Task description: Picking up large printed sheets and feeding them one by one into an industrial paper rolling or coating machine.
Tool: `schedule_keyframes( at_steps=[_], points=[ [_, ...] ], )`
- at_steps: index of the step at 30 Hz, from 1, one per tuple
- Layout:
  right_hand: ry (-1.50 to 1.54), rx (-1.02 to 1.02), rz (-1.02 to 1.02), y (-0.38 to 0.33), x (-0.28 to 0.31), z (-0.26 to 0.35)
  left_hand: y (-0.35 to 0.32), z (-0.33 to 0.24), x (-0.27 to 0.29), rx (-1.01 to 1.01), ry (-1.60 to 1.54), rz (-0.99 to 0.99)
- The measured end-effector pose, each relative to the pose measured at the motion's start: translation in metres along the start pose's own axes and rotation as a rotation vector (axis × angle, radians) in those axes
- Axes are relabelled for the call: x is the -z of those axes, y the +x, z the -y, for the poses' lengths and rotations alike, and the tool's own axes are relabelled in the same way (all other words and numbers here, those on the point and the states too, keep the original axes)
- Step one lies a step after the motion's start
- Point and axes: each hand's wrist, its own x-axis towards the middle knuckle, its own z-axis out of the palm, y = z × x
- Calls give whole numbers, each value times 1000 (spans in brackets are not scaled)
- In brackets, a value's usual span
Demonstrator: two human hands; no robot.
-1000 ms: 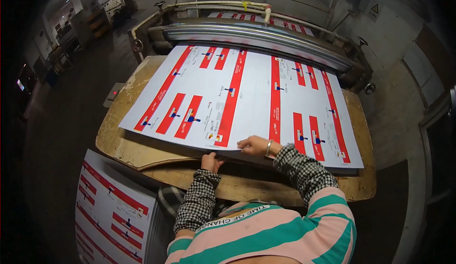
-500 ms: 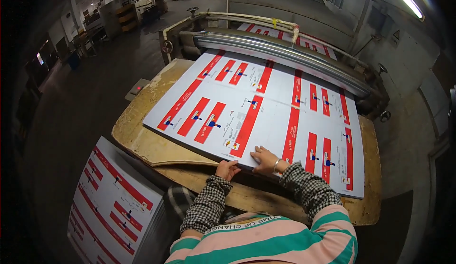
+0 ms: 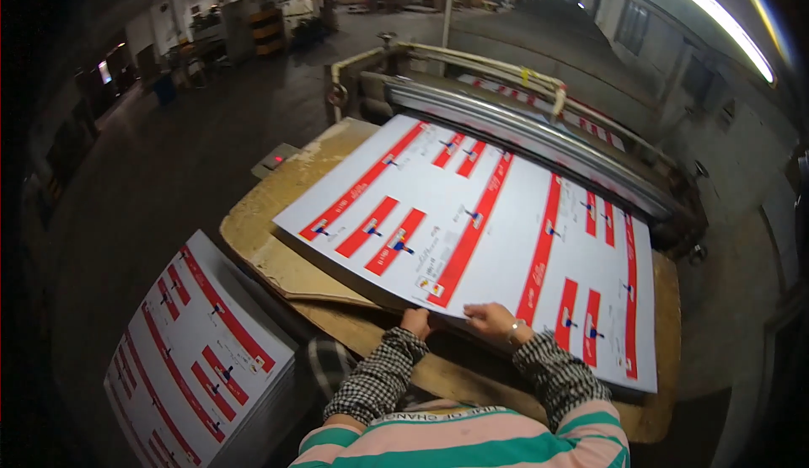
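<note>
A large white printed sheet (image 3: 459, 224) with red bars and small blue figures lies on the wooden feed table (image 3: 333, 278), its far edge by the metal rollers (image 3: 506, 127). At its near edge, my left hand (image 3: 416, 322) is closed on the sheet, with the fingertips partly hidden by the edge. A little to the right, my right hand (image 3: 490, 320) pinches the same edge between thumb and fingers. A bracelet is on that wrist, and checked sleeve covers are on both forearms.
Left of the table stands a tall stack of similar printed sheets (image 3: 190, 350). A pale pipe frame (image 3: 480, 59) crosses above the rollers, with more printed sheet behind it. A small box with a red light (image 3: 274, 160) sits off the table's left side.
My right hand has gone from resting spread on the sheet to pinching its near edge. My left hand stays at that edge. The whole view has shifted.
</note>
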Motion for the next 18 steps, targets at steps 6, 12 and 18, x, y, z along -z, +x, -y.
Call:
schedule_keyframes(
  at_steps=[6,12,18],
  points=[
    [-29,-276,-9,37,28,-11,-6,0,-1,101,126,116],
    [-460,-62,-36,34,-28,-23,-8,0,-1,88,155,91],
    [-316,-6,134,9,-1,-3,-20,-9,-6,102,156,207]
  ],
)
